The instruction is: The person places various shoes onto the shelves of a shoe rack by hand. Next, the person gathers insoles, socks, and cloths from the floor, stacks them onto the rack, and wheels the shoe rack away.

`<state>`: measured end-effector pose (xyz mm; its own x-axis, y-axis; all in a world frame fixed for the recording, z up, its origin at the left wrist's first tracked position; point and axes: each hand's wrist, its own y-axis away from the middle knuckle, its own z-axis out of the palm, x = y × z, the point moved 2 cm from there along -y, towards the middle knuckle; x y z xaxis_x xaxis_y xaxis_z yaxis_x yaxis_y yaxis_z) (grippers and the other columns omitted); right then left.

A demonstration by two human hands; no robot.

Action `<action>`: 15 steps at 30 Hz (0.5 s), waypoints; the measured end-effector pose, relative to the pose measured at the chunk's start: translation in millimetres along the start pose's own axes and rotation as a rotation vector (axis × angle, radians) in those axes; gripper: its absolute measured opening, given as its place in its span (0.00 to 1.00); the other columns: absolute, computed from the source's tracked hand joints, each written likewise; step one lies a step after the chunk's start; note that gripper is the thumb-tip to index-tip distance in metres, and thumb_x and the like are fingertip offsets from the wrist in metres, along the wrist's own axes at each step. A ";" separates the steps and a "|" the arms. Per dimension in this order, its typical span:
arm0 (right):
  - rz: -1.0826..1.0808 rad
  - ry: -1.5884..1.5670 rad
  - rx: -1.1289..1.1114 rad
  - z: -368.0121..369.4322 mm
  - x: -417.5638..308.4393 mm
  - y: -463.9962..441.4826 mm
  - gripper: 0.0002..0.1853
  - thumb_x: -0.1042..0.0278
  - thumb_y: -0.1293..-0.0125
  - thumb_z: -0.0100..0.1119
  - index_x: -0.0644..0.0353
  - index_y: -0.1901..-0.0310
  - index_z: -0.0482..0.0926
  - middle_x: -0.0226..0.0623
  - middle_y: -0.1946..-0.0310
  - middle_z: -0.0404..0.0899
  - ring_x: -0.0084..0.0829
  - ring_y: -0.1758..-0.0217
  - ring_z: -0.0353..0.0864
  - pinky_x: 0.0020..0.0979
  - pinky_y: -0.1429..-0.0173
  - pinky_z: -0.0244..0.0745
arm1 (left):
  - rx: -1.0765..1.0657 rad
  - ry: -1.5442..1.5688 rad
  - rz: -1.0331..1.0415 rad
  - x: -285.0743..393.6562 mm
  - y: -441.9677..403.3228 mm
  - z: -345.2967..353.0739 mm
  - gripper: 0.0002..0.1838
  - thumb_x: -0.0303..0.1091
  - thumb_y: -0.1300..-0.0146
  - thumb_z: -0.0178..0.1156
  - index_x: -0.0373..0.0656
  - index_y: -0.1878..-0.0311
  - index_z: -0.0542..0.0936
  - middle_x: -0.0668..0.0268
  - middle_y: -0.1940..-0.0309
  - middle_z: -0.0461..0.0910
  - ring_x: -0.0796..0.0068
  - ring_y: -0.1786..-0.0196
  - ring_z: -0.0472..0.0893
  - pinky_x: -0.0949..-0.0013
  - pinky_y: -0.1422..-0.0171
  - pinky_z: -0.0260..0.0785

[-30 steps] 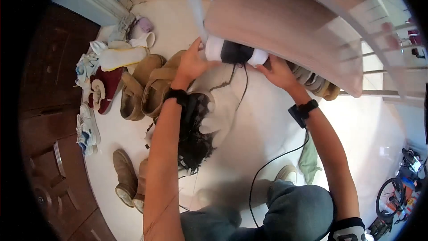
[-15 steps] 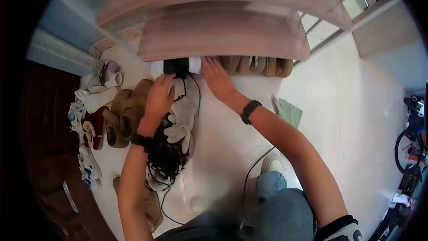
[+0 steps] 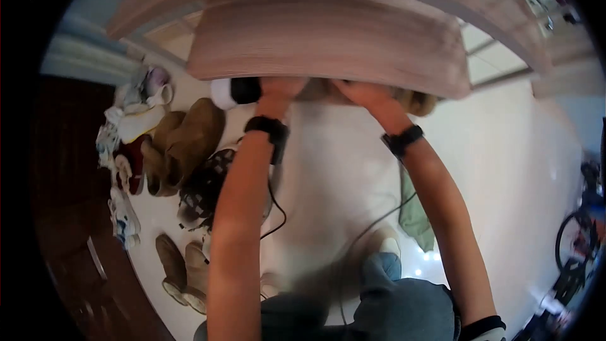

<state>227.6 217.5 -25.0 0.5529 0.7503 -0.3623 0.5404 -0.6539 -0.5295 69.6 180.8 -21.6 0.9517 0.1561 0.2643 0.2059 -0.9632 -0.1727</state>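
Note:
Both hands reach under the front edge of a wooden shelf board (image 3: 328, 44). My left hand (image 3: 282, 90) is next to a black and white item (image 3: 245, 91) at the left end of the row; its fingers are hidden beneath the board. My right hand (image 3: 367, 93) points inward, its thumb side showing and the other fingers out of sight. Brown footwear (image 3: 320, 91) shows between the two hands, and more brown footwear (image 3: 419, 102) lies just right of my right hand. Whether either hand grips anything is hidden.
Brown boots (image 3: 189, 145), a dark patterned shoe (image 3: 205, 183), white sneakers (image 3: 124, 215) and brown slippers (image 3: 180, 271) cover the floor at left. A green cloth (image 3: 414, 215) lies under my right forearm. A black cable (image 3: 372, 224) crosses the floor. A dark door (image 3: 69, 202) stands left.
My left hand has moved right and under the board, away from the black and white item's front. My right hand has shifted right and also gone under the edge. The view has shifted slightly.

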 end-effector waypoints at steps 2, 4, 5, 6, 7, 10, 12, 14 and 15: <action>0.005 -0.012 -0.051 1.9 -1.2 -7.8 0.20 0.52 0.48 0.47 0.58 0.59 0.71 0.41 0.58 0.70 0.42 0.54 0.66 0.35 0.50 0.59 | 0.033 0.005 0.020 0.4 -0.2 0.3 0.25 0.50 0.48 0.43 0.44 0.50 0.66 0.59 0.50 0.64 0.58 0.47 0.61 0.59 0.43 0.49; 0.068 -0.087 -0.112 -6.4 -12.7 -17.6 0.21 0.52 0.48 0.47 0.58 0.57 0.69 0.41 0.56 0.69 0.41 0.52 0.64 0.35 0.48 0.57 | -0.038 0.031 -0.038 4.9 0.0 1.6 0.27 0.52 0.48 0.41 0.45 0.49 0.65 0.60 0.48 0.62 0.57 0.45 0.59 0.59 0.41 0.47; 0.038 -0.002 -0.134 -4.4 -13.2 -16.7 0.21 0.53 0.48 0.47 0.58 0.56 0.69 0.41 0.55 0.68 0.41 0.51 0.64 0.35 0.47 0.57 | -0.057 0.020 -0.068 8.4 1.7 3.5 0.27 0.53 0.48 0.41 0.46 0.48 0.64 0.60 0.47 0.61 0.58 0.45 0.58 0.58 0.41 0.46; 0.000 0.085 -0.146 0.4 -13.5 -14.9 0.21 0.54 0.47 0.47 0.58 0.55 0.68 0.41 0.54 0.67 0.41 0.50 0.63 0.34 0.46 0.56 | 0.033 0.123 -0.069 9.1 3.0 11.1 0.28 0.53 0.48 0.41 0.46 0.48 0.64 0.60 0.47 0.61 0.58 0.44 0.57 0.58 0.41 0.45; -0.024 0.178 -0.202 5.1 -15.9 -14.5 0.22 0.54 0.48 0.47 0.59 0.54 0.68 0.40 0.53 0.66 0.40 0.49 0.62 0.35 0.46 0.55 | 0.137 0.221 -0.068 7.7 4.1 18.2 0.28 0.54 0.49 0.41 0.46 0.48 0.63 0.60 0.46 0.60 0.59 0.43 0.57 0.58 0.40 0.45; -0.051 0.203 -0.176 23.0 2.2 -6.3 0.26 0.51 0.47 0.46 0.55 0.48 0.61 0.38 0.49 0.62 0.39 0.45 0.57 0.37 0.42 0.51 | 0.094 0.083 -0.131 16.7 4.1 9.5 0.29 0.53 0.50 0.44 0.46 0.48 0.63 0.59 0.47 0.60 0.59 0.43 0.57 0.59 0.40 0.45; -0.139 0.284 -0.204 3.7 1.2 -16.6 0.27 0.53 0.48 0.47 0.58 0.48 0.61 0.42 0.50 0.62 0.41 0.46 0.58 0.36 0.42 0.51 | 0.113 0.002 -0.137 13.8 4.5 -16.7 0.29 0.51 0.51 0.46 0.45 0.48 0.63 0.58 0.47 0.61 0.59 0.43 0.57 0.60 0.40 0.46; -0.165 0.375 -0.277 -19.3 -8.0 -17.9 0.27 0.55 0.49 0.48 0.61 0.49 0.60 0.46 0.50 0.62 0.43 0.47 0.58 0.35 0.42 0.50 | -0.381 -0.028 0.226 8.8 42.5 -57.1 0.28 0.47 0.52 0.50 0.41 0.49 0.63 0.55 0.50 0.63 0.59 0.45 0.60 0.64 0.42 0.51; 0.004 0.351 -0.551 -24.3 -15.4 -15.1 0.30 0.55 0.50 0.49 0.63 0.47 0.57 0.48 0.49 0.59 0.43 0.44 0.55 0.37 0.41 0.47 | -0.514 0.053 0.228 2.7 69.9 -83.9 0.28 0.45 0.52 0.50 0.39 0.50 0.64 0.54 0.52 0.64 0.59 0.47 0.62 0.65 0.43 0.52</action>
<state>226.4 213.5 7.2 0.6795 0.7325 -0.0417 0.7322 -0.6806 -0.0242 67.4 95.5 46.7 0.9436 -0.0672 0.3243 -0.1539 -0.9561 0.2496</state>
